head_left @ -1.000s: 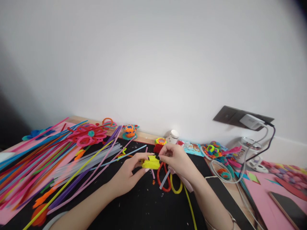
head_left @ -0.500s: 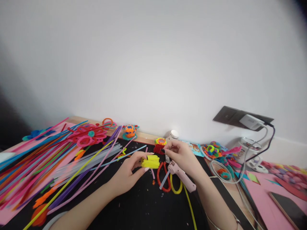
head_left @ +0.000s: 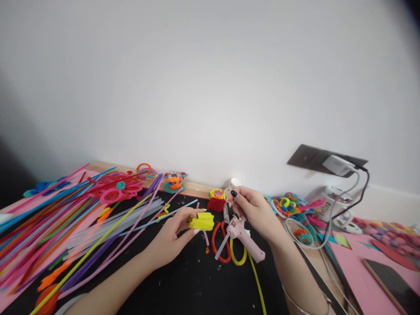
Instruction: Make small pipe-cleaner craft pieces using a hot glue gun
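Observation:
My left hand (head_left: 179, 232) pinches a bundle of short yellow pipe cleaner pieces (head_left: 202, 222) between thumb and fingers, just above the black mat (head_left: 193, 280). To its right, my right hand (head_left: 251, 208) has its thumb and fingertips pressed together; anything between them is too small to make out. Below that hand lies a pale pink glue gun (head_left: 246, 240) with a translucent glue stick (head_left: 222, 247) sticking out. Scissors with red and yellow handle loops (head_left: 215, 245) are partly hidden under it. A red and yellow pipe cleaner piece (head_left: 216, 202) stands just left of my right fingertips.
Many loose pipe cleaners (head_left: 65, 227) and clear glue sticks (head_left: 131, 218) spread over the left side. An orange pipe cleaner figure (head_left: 175, 180) stands at the back. On the right are a white mug (head_left: 337, 203), cables, pink sheets (head_left: 348, 271) and a phone (head_left: 392, 282). A wall rises behind.
My right hand has shifted slightly right and away from the red pipe cleaner piece, which now shows more fully. My left hand still holds the yellow bundle. The view has turned slightly.

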